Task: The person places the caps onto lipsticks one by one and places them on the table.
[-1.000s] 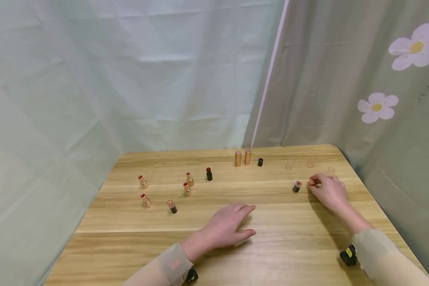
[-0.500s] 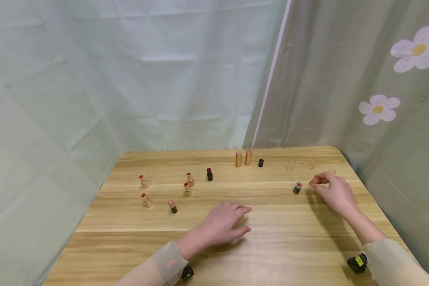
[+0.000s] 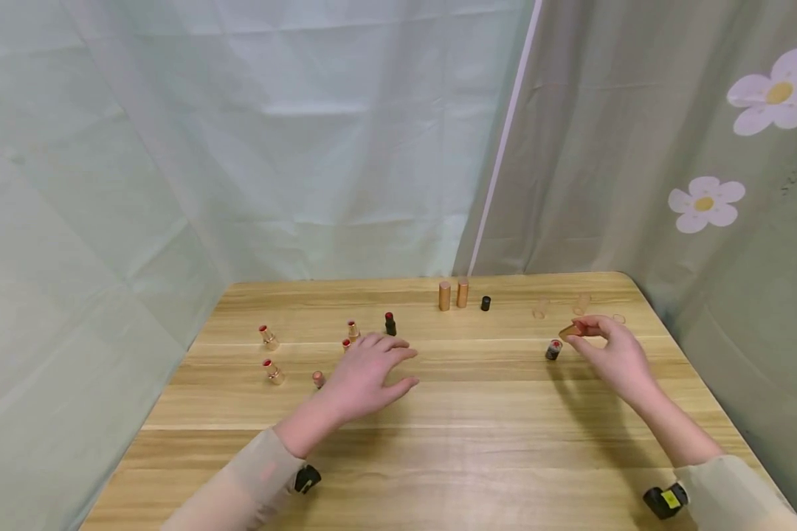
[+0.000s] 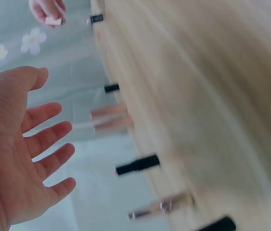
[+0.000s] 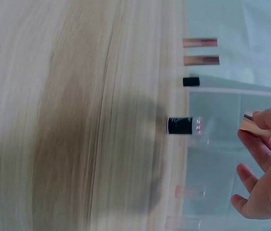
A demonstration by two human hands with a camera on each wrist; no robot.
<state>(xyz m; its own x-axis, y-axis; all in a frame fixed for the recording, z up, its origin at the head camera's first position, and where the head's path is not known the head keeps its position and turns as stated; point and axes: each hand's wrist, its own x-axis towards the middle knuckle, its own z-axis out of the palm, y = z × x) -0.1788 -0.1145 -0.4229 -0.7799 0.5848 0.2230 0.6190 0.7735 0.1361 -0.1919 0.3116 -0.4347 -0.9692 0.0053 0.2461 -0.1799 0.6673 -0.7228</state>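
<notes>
My right hand (image 3: 616, 361) pinches a gold lipstick cap (image 3: 570, 332) between thumb and fingers, tilted and raised off the table. Just left of it a dark lipstick (image 3: 553, 350) with a clear top stands upright. My left hand (image 3: 365, 380) hovers with fingers spread and holds nothing; the left wrist view shows its bare palm (image 4: 6, 144). Beneath or beyond it, partly hidden, are a gold lipstick (image 3: 346, 344) and a pink-tipped lipstick (image 3: 318, 378). A black lipstick (image 3: 390, 324) and another gold lipstick (image 3: 353, 330) stand past its fingers.
Two uncapped gold lipsticks, one behind (image 3: 268, 338) and one in front (image 3: 273, 372), stand at left. Along the back are two tall gold caps (image 3: 444, 296) and a black cap (image 3: 485, 303). Several clear caps (image 3: 581, 303) stand back right. Curtains surround the wooden table (image 3: 478, 457).
My right hand has lifted the gold cap off the table and brought it slightly left, near the dark lipstick. My left hand has moved left, toward the uncapped lipsticks.
</notes>
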